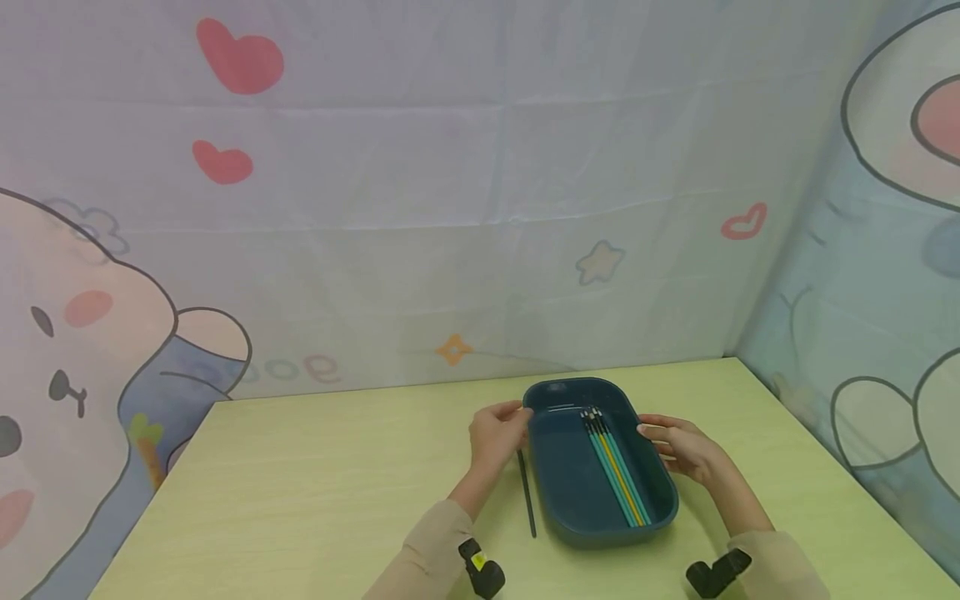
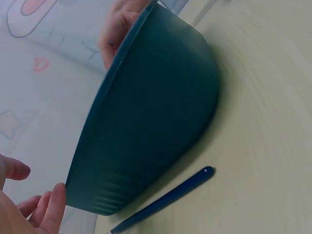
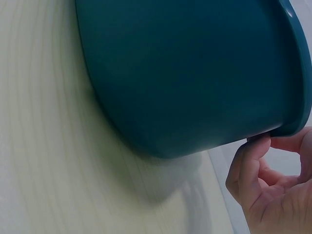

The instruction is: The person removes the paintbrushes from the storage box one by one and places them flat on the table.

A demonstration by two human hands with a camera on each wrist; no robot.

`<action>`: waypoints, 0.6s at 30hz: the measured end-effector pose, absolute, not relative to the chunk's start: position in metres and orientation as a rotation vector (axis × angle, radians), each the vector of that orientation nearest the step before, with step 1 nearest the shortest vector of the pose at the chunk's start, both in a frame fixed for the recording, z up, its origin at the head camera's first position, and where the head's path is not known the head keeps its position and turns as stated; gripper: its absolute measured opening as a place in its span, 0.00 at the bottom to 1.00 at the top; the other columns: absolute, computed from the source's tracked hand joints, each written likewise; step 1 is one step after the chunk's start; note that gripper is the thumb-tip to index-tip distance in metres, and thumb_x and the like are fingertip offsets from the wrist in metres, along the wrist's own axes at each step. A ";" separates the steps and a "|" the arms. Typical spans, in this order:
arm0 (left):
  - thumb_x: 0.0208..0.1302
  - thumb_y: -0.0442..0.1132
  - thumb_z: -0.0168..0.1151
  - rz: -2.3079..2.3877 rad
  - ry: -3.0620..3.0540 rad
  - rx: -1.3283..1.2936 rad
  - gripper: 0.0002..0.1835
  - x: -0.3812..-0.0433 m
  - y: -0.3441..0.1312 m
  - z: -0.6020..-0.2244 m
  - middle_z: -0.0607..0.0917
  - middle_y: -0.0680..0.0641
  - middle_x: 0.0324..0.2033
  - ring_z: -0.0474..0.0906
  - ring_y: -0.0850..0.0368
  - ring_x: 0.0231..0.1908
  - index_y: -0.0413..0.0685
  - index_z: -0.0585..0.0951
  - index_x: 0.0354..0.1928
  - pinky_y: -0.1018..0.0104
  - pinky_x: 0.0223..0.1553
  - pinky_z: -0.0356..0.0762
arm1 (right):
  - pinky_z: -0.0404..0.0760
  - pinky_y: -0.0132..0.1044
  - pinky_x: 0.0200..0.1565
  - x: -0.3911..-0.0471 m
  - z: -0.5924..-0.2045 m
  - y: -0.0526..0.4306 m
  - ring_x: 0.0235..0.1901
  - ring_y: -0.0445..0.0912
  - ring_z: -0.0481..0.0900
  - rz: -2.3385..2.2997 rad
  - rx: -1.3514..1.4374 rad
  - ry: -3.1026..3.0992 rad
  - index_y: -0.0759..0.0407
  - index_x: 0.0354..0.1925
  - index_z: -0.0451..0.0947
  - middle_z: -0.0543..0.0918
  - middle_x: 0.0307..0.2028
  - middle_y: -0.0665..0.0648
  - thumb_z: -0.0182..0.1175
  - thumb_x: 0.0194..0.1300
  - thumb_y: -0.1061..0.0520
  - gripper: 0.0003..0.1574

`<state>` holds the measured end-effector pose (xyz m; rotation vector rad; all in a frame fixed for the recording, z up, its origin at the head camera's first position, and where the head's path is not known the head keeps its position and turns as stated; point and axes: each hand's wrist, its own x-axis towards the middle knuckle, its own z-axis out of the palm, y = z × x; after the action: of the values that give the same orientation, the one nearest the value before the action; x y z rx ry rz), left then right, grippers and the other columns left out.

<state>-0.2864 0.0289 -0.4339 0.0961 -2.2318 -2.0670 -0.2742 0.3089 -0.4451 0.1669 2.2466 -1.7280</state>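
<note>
A dark blue-green basin (image 1: 558,475) with rounded corners lies between the two hands. Inside, along its right side, several slender teal and yellow pencil-like sticks (image 1: 615,467) lie side by side with dark, pale-tipped far ends. My left hand (image 1: 498,433) touches the basin's far left rim; the left wrist view shows its fingertips against the corner, thumb apart. My right hand (image 1: 686,450) pinches the right rim, fingers curled under its edge (image 3: 273,180). On the table left of the basin lies a slim dark blue handle (image 2: 165,200), its far end partly hidden.
The pale wooden table (image 1: 300,475) reaches back to a printed cloth backdrop (image 1: 450,208). Another patterned cloth (image 1: 847,292) hangs along the right side. A small black camera is strapped on each wrist.
</note>
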 end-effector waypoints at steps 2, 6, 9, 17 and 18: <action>0.58 0.37 0.64 -2.063 -2.233 0.093 0.18 -0.286 0.032 -0.431 0.88 0.40 0.36 0.84 0.53 0.24 0.35 0.82 0.49 0.72 0.25 0.83 | 0.78 0.30 0.36 -0.274 -0.446 0.309 0.41 0.37 0.77 -1.734 0.171 2.242 0.68 0.70 0.55 0.78 0.51 0.51 0.54 0.69 0.48 0.41; 0.58 0.37 0.64 -2.043 -2.248 0.089 0.18 -0.285 0.036 -0.426 0.88 0.40 0.35 0.86 0.46 0.28 0.35 0.82 0.49 0.71 0.24 0.83 | 0.78 0.30 0.36 -0.275 -0.446 0.309 0.40 0.37 0.77 -1.744 0.161 2.232 0.68 0.70 0.54 0.77 0.50 0.50 0.54 0.69 0.48 0.41; 0.58 0.37 0.64 -2.029 -2.267 0.087 0.18 -0.284 0.039 -0.423 0.88 0.40 0.35 0.86 0.44 0.29 0.36 0.83 0.50 0.71 0.25 0.84 | 0.78 0.29 0.36 -0.275 -0.445 0.309 0.39 0.37 0.77 -1.755 0.175 2.224 0.68 0.70 0.55 0.78 0.48 0.49 0.55 0.69 0.48 0.41; 0.59 0.37 0.64 -2.010 -2.301 0.041 0.18 -0.284 0.049 -0.419 0.88 0.39 0.35 0.86 0.42 0.32 0.34 0.82 0.50 0.69 0.27 0.85 | 0.78 0.30 0.37 -0.275 -0.445 0.308 0.41 0.38 0.77 -1.746 0.187 2.237 0.67 0.70 0.56 0.78 0.51 0.52 0.55 0.69 0.48 0.40; 0.59 0.37 0.64 -2.008 -2.304 0.032 0.18 -0.284 0.051 -0.419 0.88 0.39 0.34 0.86 0.42 0.31 0.34 0.82 0.50 0.69 0.27 0.85 | 0.78 0.30 0.37 -0.275 -0.446 0.309 0.41 0.38 0.77 -1.741 0.185 2.241 0.67 0.70 0.56 0.78 0.51 0.53 0.55 0.69 0.48 0.40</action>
<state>-0.2842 0.0508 -0.4191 0.0321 -2.3036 -2.0077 -0.2747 0.3085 -0.4458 0.1849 2.2409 -1.7415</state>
